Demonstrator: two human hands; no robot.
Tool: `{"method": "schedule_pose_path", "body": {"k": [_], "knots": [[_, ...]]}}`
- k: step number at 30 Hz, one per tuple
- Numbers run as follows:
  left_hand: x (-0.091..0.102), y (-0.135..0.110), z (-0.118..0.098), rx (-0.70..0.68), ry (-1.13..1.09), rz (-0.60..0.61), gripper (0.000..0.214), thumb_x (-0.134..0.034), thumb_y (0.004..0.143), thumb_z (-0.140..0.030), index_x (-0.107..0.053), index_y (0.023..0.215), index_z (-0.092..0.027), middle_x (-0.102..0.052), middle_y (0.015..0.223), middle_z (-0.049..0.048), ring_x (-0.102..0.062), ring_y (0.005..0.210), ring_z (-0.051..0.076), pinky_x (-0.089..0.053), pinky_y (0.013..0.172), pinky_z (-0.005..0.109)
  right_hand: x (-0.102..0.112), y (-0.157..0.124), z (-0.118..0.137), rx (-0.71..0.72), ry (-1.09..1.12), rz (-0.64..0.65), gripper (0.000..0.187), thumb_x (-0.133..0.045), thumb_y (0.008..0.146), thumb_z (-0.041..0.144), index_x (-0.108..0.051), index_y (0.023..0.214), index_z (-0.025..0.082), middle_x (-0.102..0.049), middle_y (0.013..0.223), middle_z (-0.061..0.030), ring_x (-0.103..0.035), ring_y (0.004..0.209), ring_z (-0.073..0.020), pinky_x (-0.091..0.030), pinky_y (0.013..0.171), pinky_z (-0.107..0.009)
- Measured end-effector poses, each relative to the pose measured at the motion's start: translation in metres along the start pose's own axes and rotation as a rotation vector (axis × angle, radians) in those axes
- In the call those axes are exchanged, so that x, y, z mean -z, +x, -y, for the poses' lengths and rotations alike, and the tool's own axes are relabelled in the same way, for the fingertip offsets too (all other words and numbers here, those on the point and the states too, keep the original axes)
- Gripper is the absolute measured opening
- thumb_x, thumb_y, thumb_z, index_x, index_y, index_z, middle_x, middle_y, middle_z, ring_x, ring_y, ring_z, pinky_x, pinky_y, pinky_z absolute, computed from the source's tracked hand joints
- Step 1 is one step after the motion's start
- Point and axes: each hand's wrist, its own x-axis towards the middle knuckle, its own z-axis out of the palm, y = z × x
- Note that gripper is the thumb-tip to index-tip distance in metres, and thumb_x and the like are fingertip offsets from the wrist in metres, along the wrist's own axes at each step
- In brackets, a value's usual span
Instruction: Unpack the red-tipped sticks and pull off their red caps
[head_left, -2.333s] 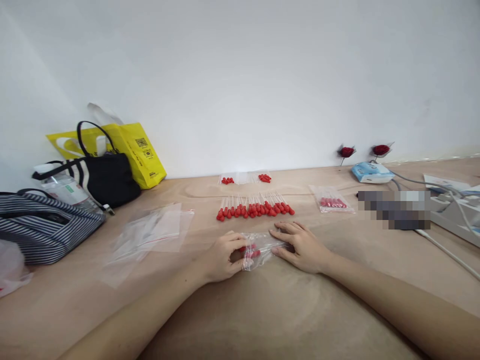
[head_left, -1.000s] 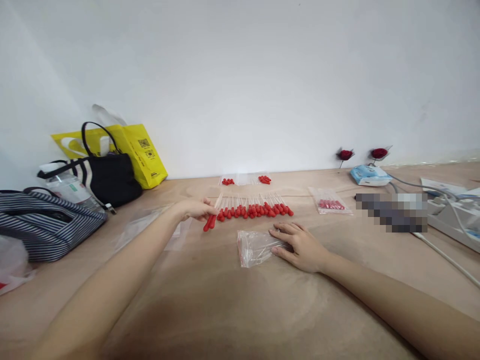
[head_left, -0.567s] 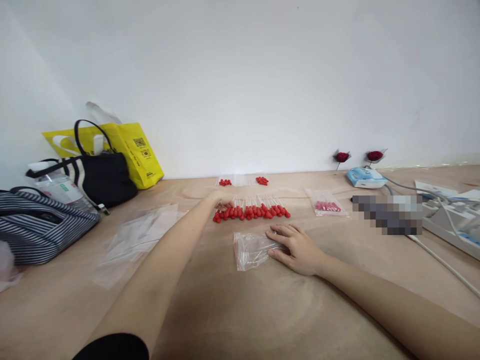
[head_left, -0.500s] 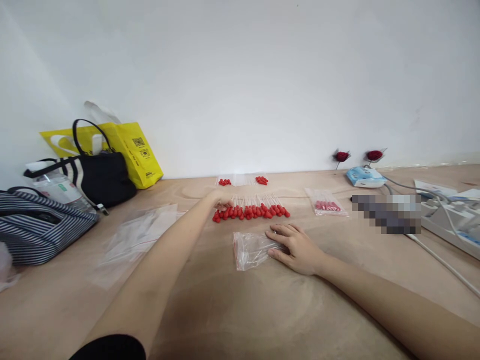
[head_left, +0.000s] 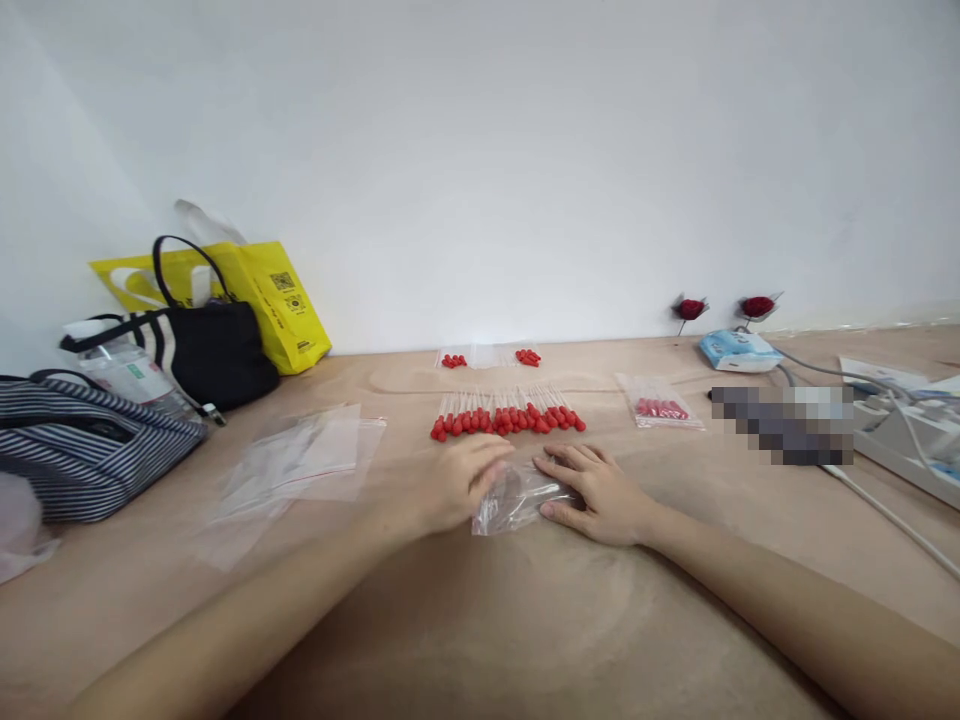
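Observation:
On the table a clear zip bag (head_left: 506, 510) lies between my hands. My right hand (head_left: 600, 490) rests flat on the bag's right part, its fingers apart. At the bag's left edge is my left hand (head_left: 465, 480), bent over it and blurred; its fingertips and anything in them cannot be made out. Just beyond both hands runs a row of droppers (head_left: 506, 418) with red bulbs towards me and thin clear stems pointing away.
Flat clear bags (head_left: 300, 460) lie at left. Farther back are small red pieces (head_left: 454, 361) on clear plastic. A filled bag (head_left: 660, 408), a tissue pack (head_left: 739, 350) and a power strip (head_left: 900, 430) stand right. Handbags (head_left: 217, 350) and a yellow bag (head_left: 277, 300) stand left.
My left hand has come back from the left end of the dropper row to the left edge of the zip bag. My right hand has stayed on the bag.

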Motion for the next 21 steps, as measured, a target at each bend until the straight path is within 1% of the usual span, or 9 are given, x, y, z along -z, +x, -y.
{"method": "schedule_pose_path", "body": {"k": [4,6,8,10,12,14,16,18,21], "knots": [[-0.014,-0.023,-0.008,-0.09,0.054,0.377,0.052,-0.031,0.087,-0.041,-0.023,0.134,-0.021,-0.021,0.142,0.0077,-0.017,0.13,0.021,-0.013,0.105,0.044,0.002,-0.002,-0.002,0.041,-0.033,0.07,0.076,-0.035,0.074,0.067,-0.023,0.135,0.023,-0.033,0.134,-0.0131,-0.03,0.121,-0.028,-0.02,0.098,-0.049],[-0.014,-0.025,-0.007,-0.08,0.055,0.457,0.053,-0.028,0.087,-0.044,-0.02,0.135,-0.023,-0.015,0.143,0.0071,-0.012,0.131,0.022,-0.007,0.105,0.047,0.002,-0.003,-0.003,0.049,-0.04,0.105,0.08,-0.033,0.073,0.068,-0.016,0.136,0.023,-0.028,0.138,-0.0123,-0.025,0.125,-0.0283,-0.017,0.099,-0.05],[-0.014,-0.023,-0.004,-0.026,0.016,0.413,0.049,-0.028,0.087,-0.044,-0.028,0.132,-0.024,-0.017,0.143,0.0072,-0.013,0.131,0.022,-0.01,0.105,0.046,0.003,-0.003,-0.005,0.053,-0.039,0.15,0.08,-0.03,0.074,0.068,-0.009,0.137,0.023,-0.022,0.14,-0.0117,-0.019,0.128,-0.0281,-0.013,0.101,-0.051],[-0.016,-0.02,0.0,0.079,-0.049,0.235,0.043,-0.031,0.087,-0.04,-0.041,0.124,-0.022,-0.031,0.137,0.0084,-0.025,0.127,0.022,-0.021,0.103,0.043,0.003,-0.003,-0.006,0.063,-0.033,0.199,0.08,-0.027,0.075,0.068,-0.006,0.137,0.022,-0.014,0.142,-0.0115,-0.014,0.129,-0.0281,-0.009,0.102,-0.052],[-0.02,-0.016,0.004,0.191,-0.099,0.036,0.035,-0.042,0.083,-0.036,-0.052,0.111,-0.02,-0.049,0.121,0.009,-0.041,0.115,0.022,-0.033,0.095,0.039,0.004,-0.003,-0.007,0.077,-0.023,0.224,0.079,-0.027,0.075,0.068,-0.005,0.137,0.023,-0.009,0.143,-0.0108,-0.011,0.13,-0.0285,-0.006,0.101,-0.053],[-0.025,-0.013,0.008,0.276,-0.146,-0.06,0.032,-0.057,0.072,-0.031,-0.056,0.1,-0.018,-0.058,0.102,0.007,-0.051,0.098,0.021,-0.04,0.086,0.036,0.004,-0.003,-0.006,0.087,-0.007,0.213,0.078,-0.029,0.075,0.067,-0.009,0.137,0.024,-0.01,0.143,-0.01,-0.011,0.13,-0.029,-0.006,0.101,-0.055],[-0.028,-0.013,0.009,0.352,-0.232,-0.054,0.036,-0.064,0.063,-0.025,-0.055,0.096,-0.017,-0.059,0.09,0.0043,-0.055,0.083,0.018,-0.044,0.075,0.033,0.005,-0.004,-0.004,0.091,0.025,0.169,0.073,-0.033,0.076,0.065,-0.017,0.136,0.026,-0.017,0.142,-0.009,-0.016,0.129,-0.0286,-0.009,0.101,-0.055],[-0.024,-0.016,0.008,0.406,-0.353,-0.01,0.032,-0.062,0.063,-0.02,-0.054,0.094,-0.016,-0.059,0.079,0.0017,-0.055,0.07,0.014,-0.045,0.065,0.028,0.005,-0.004,-0.004,0.072,0.082,0.075,0.061,-0.035,0.079,0.058,-0.032,0.131,0.026,-0.032,0.136,-0.0078,-0.029,0.124,-0.0256,-0.018,0.1,-0.05],[-0.002,-0.031,0.011,0.443,-0.423,-0.047,0.021,-0.054,0.069,-0.024,-0.055,0.088,-0.016,-0.056,0.069,-0.0001,-0.053,0.061,0.012,-0.043,0.058,0.023,0.005,-0.002,-0.013,-0.016,0.156,-0.194,0.042,-0.036,0.084,0.046,-0.054,0.113,0.022,-0.055,0.115,-0.0072,-0.049,0.106,-0.0201,-0.035,0.092,-0.038]]}}
